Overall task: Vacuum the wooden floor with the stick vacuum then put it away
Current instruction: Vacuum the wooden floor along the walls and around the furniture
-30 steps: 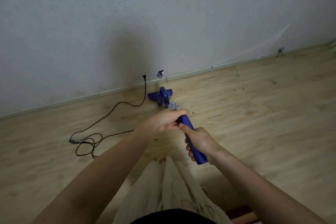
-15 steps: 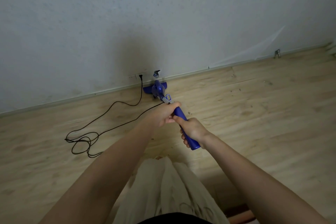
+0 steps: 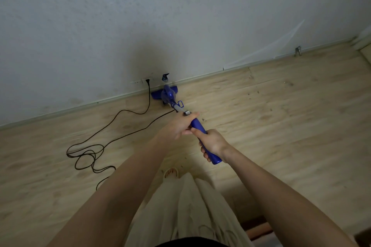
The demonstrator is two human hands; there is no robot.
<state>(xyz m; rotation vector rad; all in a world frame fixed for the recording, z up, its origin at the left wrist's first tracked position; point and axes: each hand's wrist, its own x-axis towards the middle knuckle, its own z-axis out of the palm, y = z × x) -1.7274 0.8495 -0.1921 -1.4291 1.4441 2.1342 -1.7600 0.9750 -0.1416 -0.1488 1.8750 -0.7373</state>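
Note:
A blue stick vacuum (image 3: 168, 95) stretches away from me across the pale wooden floor (image 3: 281, 118), its floor head (image 3: 155, 94) against the skirting board. My left hand (image 3: 178, 125) grips the upper end of the blue handle just below the grey tube. Lower on the same handle (image 3: 197, 124) my right hand (image 3: 213, 143) grips it, and the blue end sticks out below its fingers. Both arms are stretched forward.
The black power cord (image 3: 90, 152) runs from a wall socket (image 3: 147, 81) down to the floor and lies in loose loops at the left. A grey wall (image 3: 180, 16) closes the far side. A small metal door stop (image 3: 298, 51) sits at the skirting, far right. My foot (image 3: 171, 172) is below the hands.
The vacuum has been pushed forward until its head reaches the skirting board under the socket. Both hands moved forward with the handle and kept their grip.

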